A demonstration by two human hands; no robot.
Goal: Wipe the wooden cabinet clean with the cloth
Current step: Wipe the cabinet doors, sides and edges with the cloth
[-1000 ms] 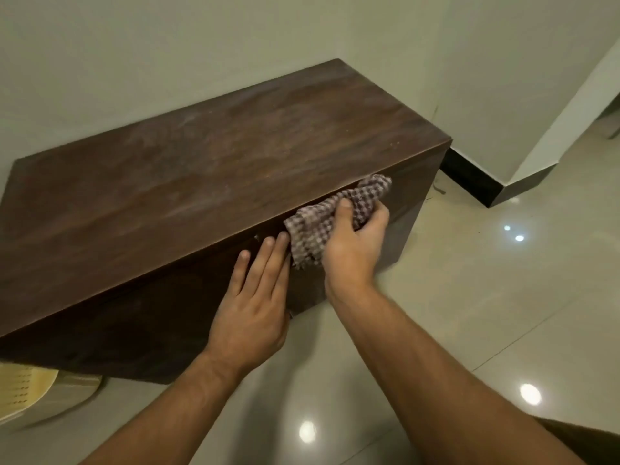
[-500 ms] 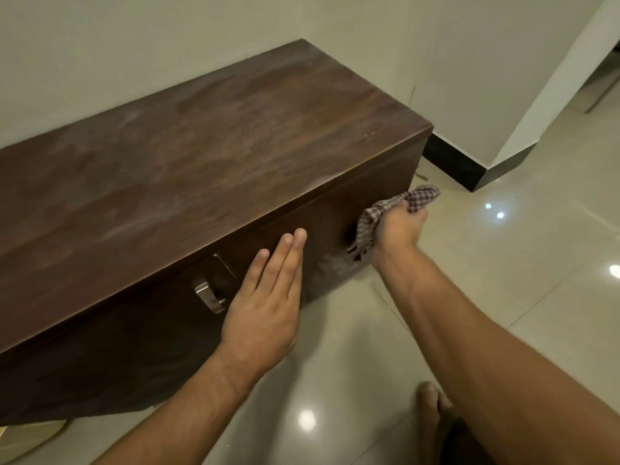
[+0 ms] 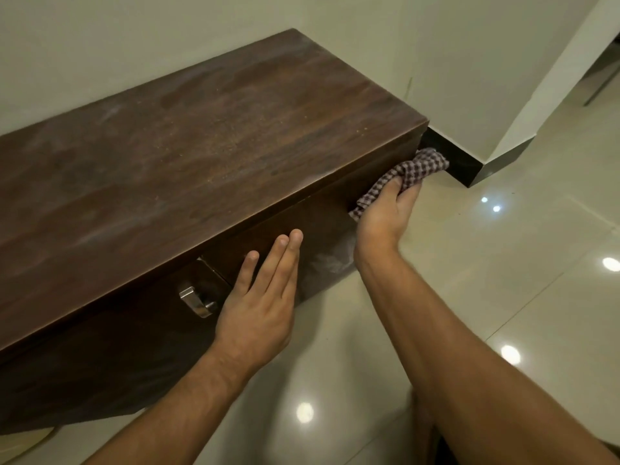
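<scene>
Head view. Clutching checkered cloth [image 3: 416, 167] in right grip [image 3: 385, 213], curling tight round it, pressing it against right front corner of wooden cabinet [image 3: 218, 146], just under the top edge. Laying left grip [image 3: 258, 310] flat and uncurled on cabinet front, just beside chrome handle [image 3: 194, 300]. Showing dust smears across cabinet top. Standing against pale wall [image 3: 134, 38], on glossy tiled floor [image 3: 503, 280].

The cabinet [image 3: 201, 162] stands against the wall [image 3: 167, 35], the left hand [image 3: 258, 307] lies flat on its front just right of the handle [image 3: 196, 302], and farther right the right hand [image 3: 385, 213] holds the cloth [image 3: 419, 166] at the front's right end, before the skirting [image 3: 466, 169].
</scene>
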